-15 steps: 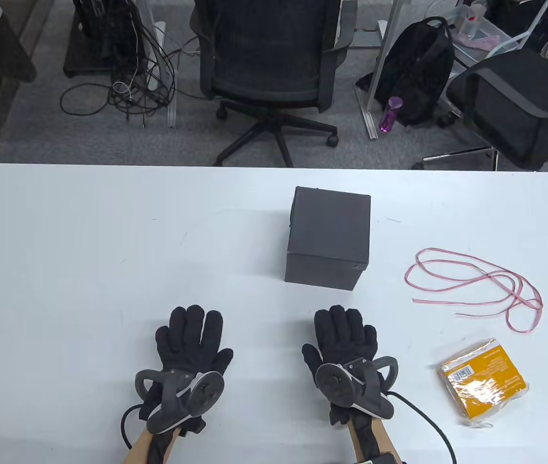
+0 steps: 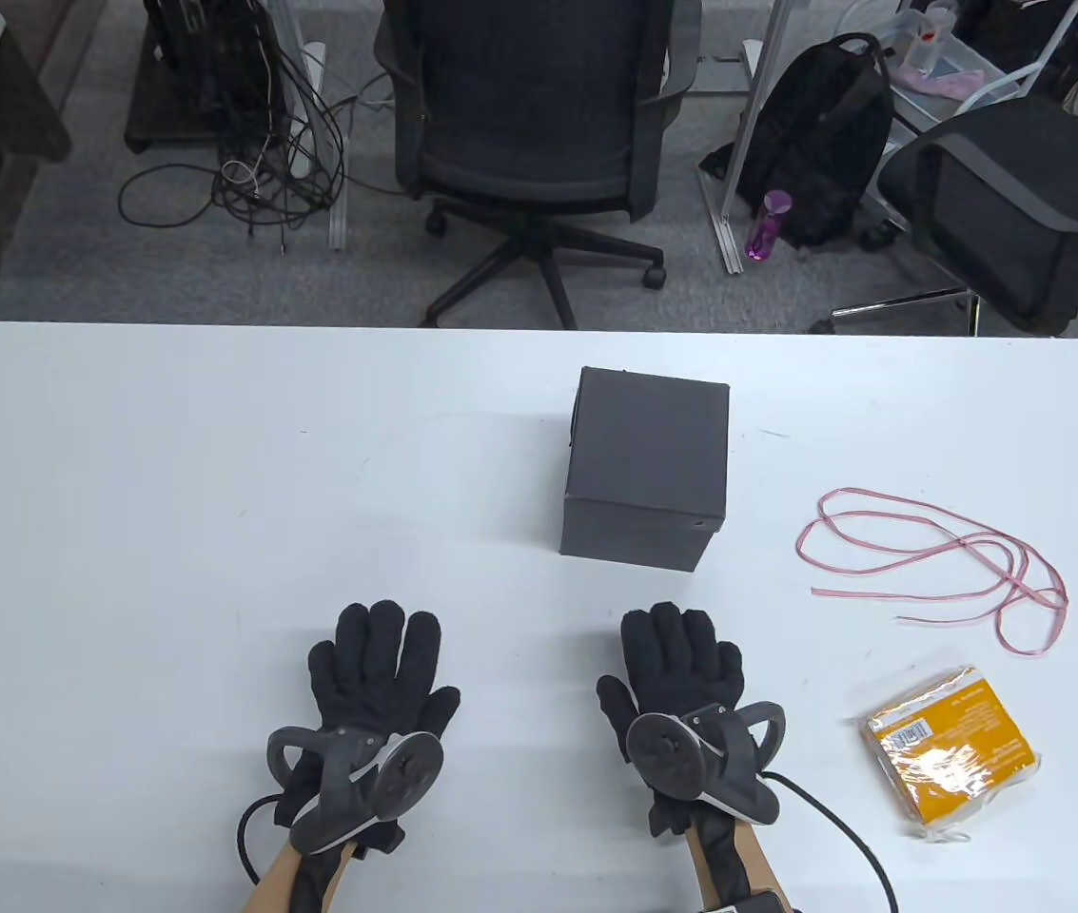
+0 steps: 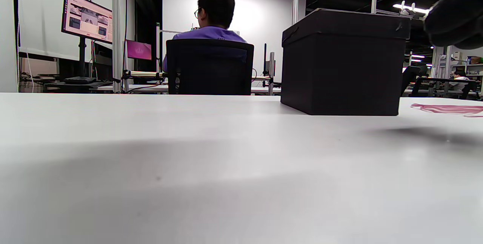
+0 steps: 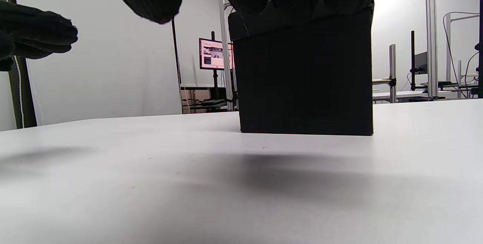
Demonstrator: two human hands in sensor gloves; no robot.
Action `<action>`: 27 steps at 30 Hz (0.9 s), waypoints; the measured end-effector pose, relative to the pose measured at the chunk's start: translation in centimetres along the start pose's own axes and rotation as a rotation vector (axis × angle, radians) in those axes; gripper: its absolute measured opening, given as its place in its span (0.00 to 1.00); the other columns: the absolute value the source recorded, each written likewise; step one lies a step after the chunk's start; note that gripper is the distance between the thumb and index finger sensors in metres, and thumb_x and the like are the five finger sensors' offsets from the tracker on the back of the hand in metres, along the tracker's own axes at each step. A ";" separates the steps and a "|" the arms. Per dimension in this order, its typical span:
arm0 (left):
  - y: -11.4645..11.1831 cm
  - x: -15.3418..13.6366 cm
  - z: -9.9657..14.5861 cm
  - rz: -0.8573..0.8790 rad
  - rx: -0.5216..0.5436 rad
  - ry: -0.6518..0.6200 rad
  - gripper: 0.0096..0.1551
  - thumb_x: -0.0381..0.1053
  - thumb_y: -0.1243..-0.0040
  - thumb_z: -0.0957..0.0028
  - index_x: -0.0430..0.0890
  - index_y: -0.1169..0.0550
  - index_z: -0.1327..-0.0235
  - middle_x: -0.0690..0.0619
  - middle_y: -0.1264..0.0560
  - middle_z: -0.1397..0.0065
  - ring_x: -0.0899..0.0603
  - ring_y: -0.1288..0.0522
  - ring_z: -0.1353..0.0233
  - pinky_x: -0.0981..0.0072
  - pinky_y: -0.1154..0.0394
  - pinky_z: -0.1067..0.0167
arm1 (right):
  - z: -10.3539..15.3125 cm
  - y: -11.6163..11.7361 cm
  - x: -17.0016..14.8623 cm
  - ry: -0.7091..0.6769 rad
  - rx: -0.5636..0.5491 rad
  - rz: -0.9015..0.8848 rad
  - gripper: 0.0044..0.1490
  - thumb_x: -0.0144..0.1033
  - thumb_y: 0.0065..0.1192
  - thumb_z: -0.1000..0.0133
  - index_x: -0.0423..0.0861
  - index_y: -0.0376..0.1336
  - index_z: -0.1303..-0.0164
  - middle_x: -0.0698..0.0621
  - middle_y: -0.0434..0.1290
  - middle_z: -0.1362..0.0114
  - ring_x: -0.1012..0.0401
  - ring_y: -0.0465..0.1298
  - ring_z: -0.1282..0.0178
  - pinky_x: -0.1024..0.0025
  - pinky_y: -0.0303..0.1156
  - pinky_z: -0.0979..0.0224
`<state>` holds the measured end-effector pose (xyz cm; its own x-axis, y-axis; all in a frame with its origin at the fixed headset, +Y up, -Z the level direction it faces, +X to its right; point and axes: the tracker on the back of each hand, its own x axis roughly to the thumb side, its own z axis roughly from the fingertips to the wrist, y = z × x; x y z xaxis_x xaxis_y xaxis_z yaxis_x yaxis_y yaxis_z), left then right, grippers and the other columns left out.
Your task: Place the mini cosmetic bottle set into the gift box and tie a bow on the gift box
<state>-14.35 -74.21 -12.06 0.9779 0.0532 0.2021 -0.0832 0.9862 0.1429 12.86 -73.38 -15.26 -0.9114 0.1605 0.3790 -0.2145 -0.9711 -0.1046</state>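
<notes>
Near the table's [image 2: 120,456] front edge, both hands lie spread; bare tabletop separates them from the lidded gift box [image 2: 645,466].

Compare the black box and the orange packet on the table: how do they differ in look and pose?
The black gift box is matte, rigid and tall, with its lid on; the orange packet is flat, glossy and wrapped in clear plastic. The box stands mid-table, beyond the right hand; the packet lies to that hand's right, nearer the front edge. Neither is touched, and both rest on the white table.
</notes>
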 end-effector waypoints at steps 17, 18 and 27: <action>0.7 -0.9 0.0 0.025 0.022 0.027 0.46 0.65 0.55 0.41 0.45 0.45 0.13 0.33 0.48 0.14 0.21 0.46 0.18 0.21 0.40 0.29 | -4.4 -3.9 -2.2 0.032 -0.054 -0.162 0.51 0.50 0.55 0.36 0.31 0.44 0.14 0.27 0.49 0.15 0.28 0.48 0.21 0.18 0.51 0.32; 0.9 -1.1 0.0 0.023 0.031 0.032 0.46 0.65 0.55 0.41 0.45 0.45 0.13 0.33 0.48 0.14 0.21 0.46 0.18 0.21 0.40 0.29 | -5.4 -4.3 -2.7 0.044 -0.096 -0.187 0.50 0.50 0.55 0.36 0.31 0.46 0.15 0.27 0.50 0.15 0.28 0.49 0.21 0.18 0.51 0.32; 1.2 -1.7 0.0 0.028 0.045 0.058 0.46 0.65 0.55 0.41 0.45 0.45 0.13 0.33 0.48 0.14 0.20 0.46 0.18 0.21 0.40 0.29 | -13.5 -5.5 -6.1 0.214 -0.063 -0.151 0.49 0.52 0.46 0.34 0.34 0.42 0.13 0.26 0.43 0.14 0.28 0.43 0.20 0.18 0.49 0.31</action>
<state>-16.07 -73.13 -12.20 0.9844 0.0913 0.1505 -0.1183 0.9762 0.1817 14.81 -66.66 -29.39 -0.9195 0.3429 0.1924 -0.3689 -0.9216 -0.1208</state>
